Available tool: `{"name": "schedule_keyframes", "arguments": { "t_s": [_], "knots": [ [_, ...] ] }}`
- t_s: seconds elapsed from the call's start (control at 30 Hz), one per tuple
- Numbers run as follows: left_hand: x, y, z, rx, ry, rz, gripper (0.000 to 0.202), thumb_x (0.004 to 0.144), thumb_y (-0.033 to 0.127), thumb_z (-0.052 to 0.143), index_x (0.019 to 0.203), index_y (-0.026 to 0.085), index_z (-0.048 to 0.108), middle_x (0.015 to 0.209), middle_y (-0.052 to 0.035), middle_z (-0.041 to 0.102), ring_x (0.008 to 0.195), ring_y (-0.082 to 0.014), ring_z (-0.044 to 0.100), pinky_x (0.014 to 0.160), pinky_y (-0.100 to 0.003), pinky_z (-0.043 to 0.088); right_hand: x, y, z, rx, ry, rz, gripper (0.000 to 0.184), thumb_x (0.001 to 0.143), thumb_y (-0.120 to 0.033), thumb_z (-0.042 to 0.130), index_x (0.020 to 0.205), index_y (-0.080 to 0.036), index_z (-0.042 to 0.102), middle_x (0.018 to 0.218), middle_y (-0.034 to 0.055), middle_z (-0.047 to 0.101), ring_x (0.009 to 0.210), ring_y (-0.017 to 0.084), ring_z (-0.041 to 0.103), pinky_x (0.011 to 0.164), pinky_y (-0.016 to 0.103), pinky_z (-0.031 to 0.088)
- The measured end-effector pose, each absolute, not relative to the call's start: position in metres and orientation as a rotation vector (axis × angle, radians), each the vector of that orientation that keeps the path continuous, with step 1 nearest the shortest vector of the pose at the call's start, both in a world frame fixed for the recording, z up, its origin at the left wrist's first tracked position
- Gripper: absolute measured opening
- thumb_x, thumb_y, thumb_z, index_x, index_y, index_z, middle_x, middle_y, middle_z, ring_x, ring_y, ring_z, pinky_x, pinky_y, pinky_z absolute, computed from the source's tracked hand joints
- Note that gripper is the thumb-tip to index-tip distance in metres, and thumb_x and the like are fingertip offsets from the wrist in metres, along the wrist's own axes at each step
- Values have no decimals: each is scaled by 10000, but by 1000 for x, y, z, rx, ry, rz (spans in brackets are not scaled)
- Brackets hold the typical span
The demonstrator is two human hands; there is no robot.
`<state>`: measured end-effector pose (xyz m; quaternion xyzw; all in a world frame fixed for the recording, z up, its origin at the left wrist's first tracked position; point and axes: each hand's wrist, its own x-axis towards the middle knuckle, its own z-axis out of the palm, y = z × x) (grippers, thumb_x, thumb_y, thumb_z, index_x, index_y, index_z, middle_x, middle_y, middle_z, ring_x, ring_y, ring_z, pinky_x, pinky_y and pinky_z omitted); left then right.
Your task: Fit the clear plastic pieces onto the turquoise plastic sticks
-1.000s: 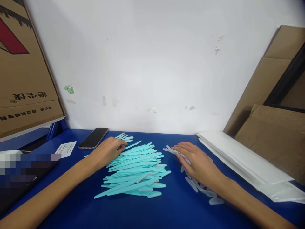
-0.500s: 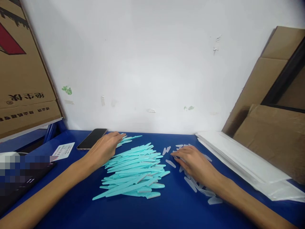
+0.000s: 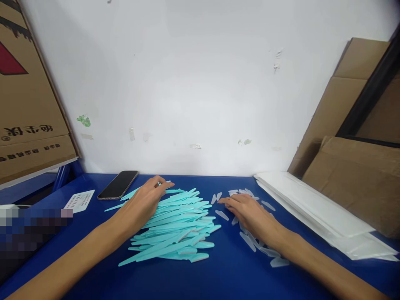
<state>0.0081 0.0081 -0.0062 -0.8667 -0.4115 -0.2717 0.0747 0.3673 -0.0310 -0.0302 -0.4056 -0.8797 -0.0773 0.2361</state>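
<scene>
A heap of turquoise eyebrow razors (image 3: pixel 178 221) lies on the blue table, most of them roughly parallel. My left hand (image 3: pixel 148 200) is over the heap's far left part, its thumb and fingertips pinched together. A bit of turquoise shows at those fingertips, apparently one eyebrow razor, mostly hidden by the hand. To the right of the heap are scattered translucent blade caps (image 3: pixel 248 241). My right hand (image 3: pixel 250 214) rests palm down over these caps and hides several. Its index finger stretches left, close to two small caps (image 3: pixel 216 197); nothing shows in its fingers.
A phone (image 3: pixel 118 185) and a printed card (image 3: pixel 80 201) lie at the left. White flat sheets or bags (image 3: pixel 315 212) are stacked at the right. Cardboard boxes stand on both sides (image 3: pixel 34 100), (image 3: pixel 353 183). A white wall (image 3: pixel 200 87) rises behind the table (image 3: pixel 200 283).
My left hand has shifted right and over the heap, uncovering razors near the phone. My right hand's fingertips have moved slightly left toward the small caps. The view has turned slightly.
</scene>
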Motion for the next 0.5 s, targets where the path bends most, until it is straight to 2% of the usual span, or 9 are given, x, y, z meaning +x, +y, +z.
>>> {"name": "schedule_keyframes", "arguments": {
  "t_s": [0.1, 0.2, 0.3, 0.4, 0.5],
  "knots": [
    [2, 13, -16, -2610, -1307, -724, 416, 938, 142, 454, 1315, 232, 605, 1111, -104, 676, 978, -240, 658, 826, -334, 531, 367, -33, -26, -1126, -2421, -134, 380, 1006, -97, 423, 1296, -263, 604, 1063, 69, 710, 943, 232, 698, 784, 377, 587],
    [-1, 15, -19, -2602, -1370, -527, 446, 900, 34, 415, 1235, 186, 667, 1062, -118, 695, 1013, -263, 644, 865, -359, 516, 367, -35, -24, -1154, -2408, -60, 377, 1011, -120, 414, 1307, -256, 605, 1062, 82, 717, 937, 241, 706, 775, 372, 589],
    [0, 13, -14, -2530, -1408, -430, 487, 867, -24, 372, 1196, 155, 683, 1025, -124, 677, 982, -268, 623, 837, -370, 510, 365, -34, -28, -1205, -2347, 18, 353, 1014, -162, 423, 1297, -245, 617, 1045, 87, 727, 937, 254, 718, 756, 367, 599],
    [5, 7, -6, -2480, -1427, -449, 472, 884, -8, 344, 1199, 148, 659, 1009, -118, 644, 967, -264, 613, 782, -358, 504, 362, -33, -31, -1212, -2261, 80, 318, 1013, -201, 432, 1249, -219, 644, 1009, 91, 737, 902, 254, 728, 708, 351, 606],
    [12, 0, 3, -2488, -1456, -508, 410, 929, 52, 326, 1195, 172, 614, 1044, -104, 618, 827, -222, 634, 683, -323, 489, 357, -36, -23, -1187, -2275, 82, 298, 1015, -211, 442, 1218, -241, 658, 965, 65, 735, 867, 240, 720, 717, 362, 599]
  ]
}}
